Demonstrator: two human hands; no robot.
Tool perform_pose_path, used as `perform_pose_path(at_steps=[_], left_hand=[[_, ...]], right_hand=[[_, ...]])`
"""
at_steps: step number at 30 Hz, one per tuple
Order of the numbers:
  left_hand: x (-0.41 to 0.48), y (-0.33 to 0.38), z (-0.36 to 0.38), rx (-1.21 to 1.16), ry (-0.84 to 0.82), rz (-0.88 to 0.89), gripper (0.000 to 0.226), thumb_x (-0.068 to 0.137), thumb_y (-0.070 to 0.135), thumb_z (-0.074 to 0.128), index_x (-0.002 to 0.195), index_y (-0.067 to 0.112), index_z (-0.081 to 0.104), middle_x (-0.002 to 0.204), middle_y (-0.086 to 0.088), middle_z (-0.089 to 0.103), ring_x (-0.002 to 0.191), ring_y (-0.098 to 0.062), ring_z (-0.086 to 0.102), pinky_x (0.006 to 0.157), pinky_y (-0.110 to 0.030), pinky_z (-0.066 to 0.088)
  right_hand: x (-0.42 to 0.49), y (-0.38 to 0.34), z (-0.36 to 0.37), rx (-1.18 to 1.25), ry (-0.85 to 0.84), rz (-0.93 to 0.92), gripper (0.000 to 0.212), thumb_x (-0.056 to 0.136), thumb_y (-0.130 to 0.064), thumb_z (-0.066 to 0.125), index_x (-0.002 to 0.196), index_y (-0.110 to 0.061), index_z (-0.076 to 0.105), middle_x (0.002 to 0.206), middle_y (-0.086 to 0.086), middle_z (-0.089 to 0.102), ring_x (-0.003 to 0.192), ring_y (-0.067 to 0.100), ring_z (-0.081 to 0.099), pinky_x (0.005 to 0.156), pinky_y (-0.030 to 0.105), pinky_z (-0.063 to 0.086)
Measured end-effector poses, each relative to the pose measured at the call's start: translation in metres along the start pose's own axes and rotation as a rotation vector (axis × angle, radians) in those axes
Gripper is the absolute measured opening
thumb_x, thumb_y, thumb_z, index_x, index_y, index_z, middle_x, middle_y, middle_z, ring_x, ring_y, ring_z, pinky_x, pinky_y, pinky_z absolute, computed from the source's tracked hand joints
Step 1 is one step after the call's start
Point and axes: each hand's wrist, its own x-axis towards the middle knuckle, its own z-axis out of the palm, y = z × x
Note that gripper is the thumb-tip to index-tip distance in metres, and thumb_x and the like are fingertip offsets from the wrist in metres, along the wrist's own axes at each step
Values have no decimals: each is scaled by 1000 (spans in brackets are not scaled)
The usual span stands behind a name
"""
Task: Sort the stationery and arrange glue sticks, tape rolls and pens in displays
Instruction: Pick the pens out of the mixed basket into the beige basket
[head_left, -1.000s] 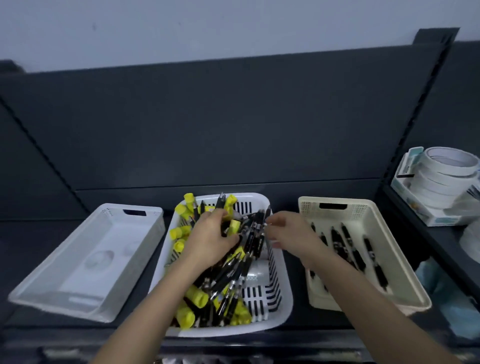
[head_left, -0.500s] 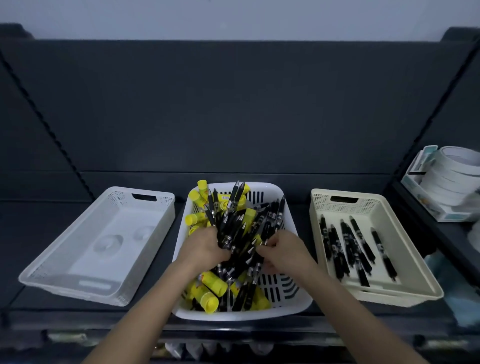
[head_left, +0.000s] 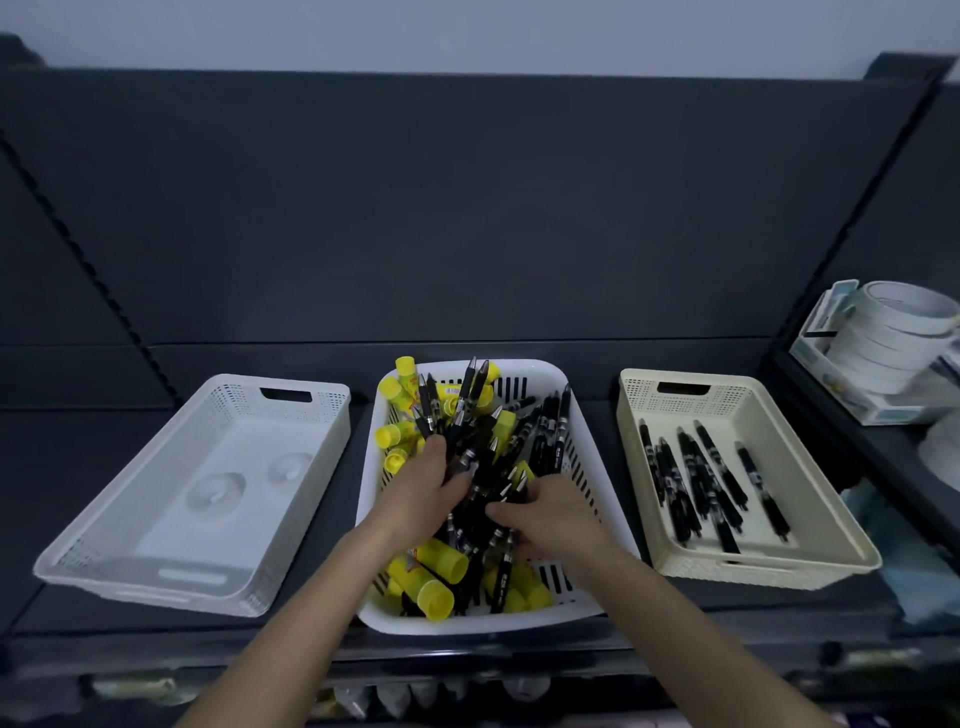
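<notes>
Gripping pens (head_left: 464, 400), white barrel print apparently illegible.

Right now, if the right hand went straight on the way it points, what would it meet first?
Probably the black pens gripped by the left hand; the right hand points left, seemingly touching them.

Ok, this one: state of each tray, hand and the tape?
White tray: no stationery inside.
Middle basket: pens and glue sticks mixed.
Cream tray: several pens, lying flat.
Left hand: grips a bundle of pens.
Right hand: fingers on pens, grip unclear.
Tape rolls: stacked on side shelf.
</notes>
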Motion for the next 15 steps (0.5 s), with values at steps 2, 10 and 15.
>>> perform_pose_path(at_steps=[2,10,15], left_hand=[[-1,1,-2,-20,3,21,22,97,30,50,94,11,38,82,-14,53,68,-18,47,58,-32,35],[-1,2,-4,-209,75,15,13,95,23,55,96,12,47,86,-1,56,77,-13,53,65,-26,40],[2,4,-5,-327,146,-26,12,93,25,58,102,21,52,95,9,60,90,-7,58,79,-33,48]], right_hand=[[1,-1,5,15,5,-17,20,79,-23,75,85,-5,69,80,15,72,69,27,69,68,41,59],[1,-4,24,73,-23,-25,10,87,-18,63,79,-18,58,73,1,61,60,10,57,51,19,44],[2,-10,22,115,-12,-80,13,92,-17,51,98,-14,62,91,9,69,80,20,65,69,27,51]])
